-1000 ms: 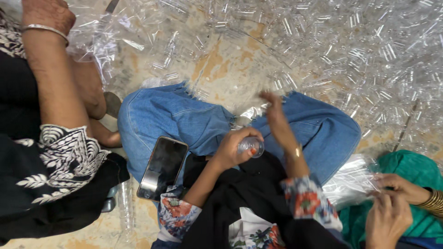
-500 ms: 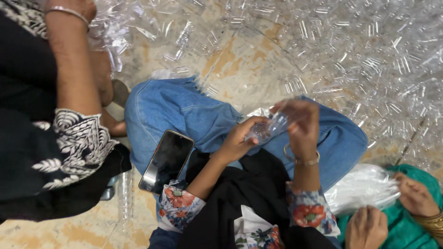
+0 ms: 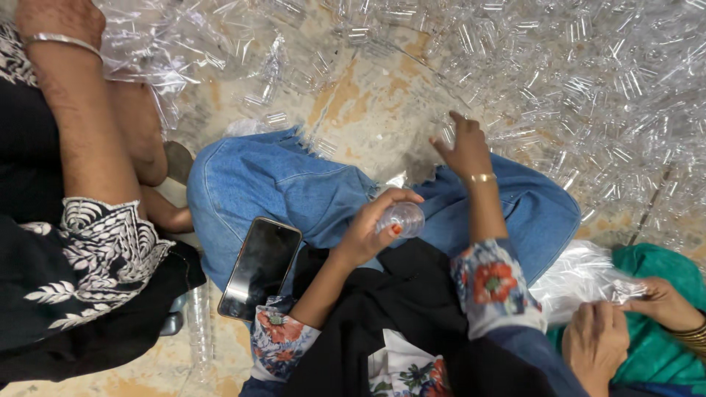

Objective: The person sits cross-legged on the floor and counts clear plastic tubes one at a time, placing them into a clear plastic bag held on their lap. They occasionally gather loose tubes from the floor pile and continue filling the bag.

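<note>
Floor [image 3: 368, 110]: clear cups [image 3: 588, 81] | left hand [image 3: 371, 228] grip holds cup [image 3: 403, 218] | right hand [image 3: 465, 147] grip wide

A worn, mottled tan floor [image 3: 371, 110] shows in patches under even light, with no walls in view.

A dark phone [image 3: 260, 267] lies on a blue-jeaned thigh [image 3: 272, 184], while a co-worker's embroidered black sleeve [image 3: 88, 257] sits left and what seems a green garment [image 3: 665, 276] right.

co-worker's hand [image 3: 62, 18] cut off at top, vial pile [image 3: 588, 88] blurred
</note>
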